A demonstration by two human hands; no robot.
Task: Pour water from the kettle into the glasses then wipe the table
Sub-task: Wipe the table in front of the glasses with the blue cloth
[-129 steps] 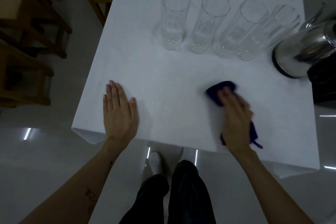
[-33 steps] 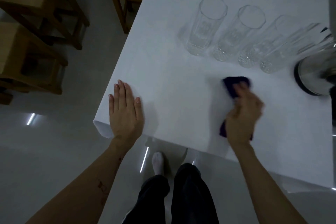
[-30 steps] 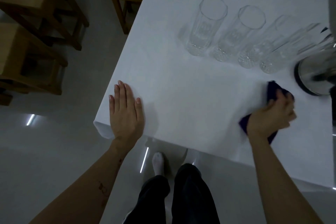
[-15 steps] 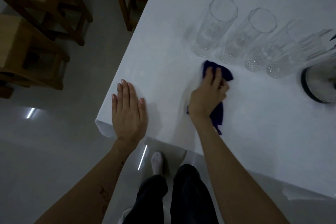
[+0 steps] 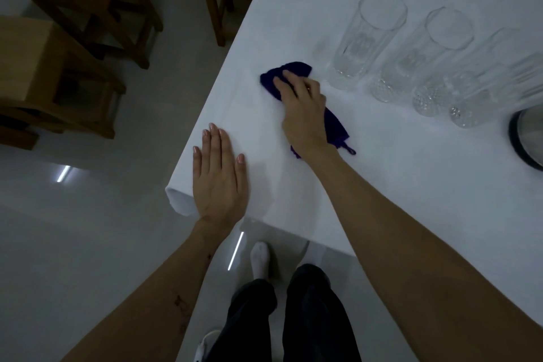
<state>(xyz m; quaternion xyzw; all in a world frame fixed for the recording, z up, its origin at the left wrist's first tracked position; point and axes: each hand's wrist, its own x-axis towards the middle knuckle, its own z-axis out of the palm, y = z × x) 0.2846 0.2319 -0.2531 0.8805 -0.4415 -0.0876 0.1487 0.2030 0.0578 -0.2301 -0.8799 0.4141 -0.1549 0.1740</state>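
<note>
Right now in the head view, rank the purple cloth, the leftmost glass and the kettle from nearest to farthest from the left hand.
1. Purple cloth, under the right hand, up and right of the left hand.
2. Leftmost glass, beyond the cloth.
3. Kettle, at the right edge.

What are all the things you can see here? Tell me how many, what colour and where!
table: one, white cover, fills the right side
glasses: four, clear, in a row at the far right of the table
cloth: one, dark blue, on the table under the right hand, just left of the glasses
kettle: one, shiny silver with a dark base, at the right edge, only partly in view
wooden chairs: at least two, brown, on the floor at the upper left
left hand: flat on the table's near left corner
right hand: presses on the cloth
legs: dark trousers, white socks, bottom middle
</note>
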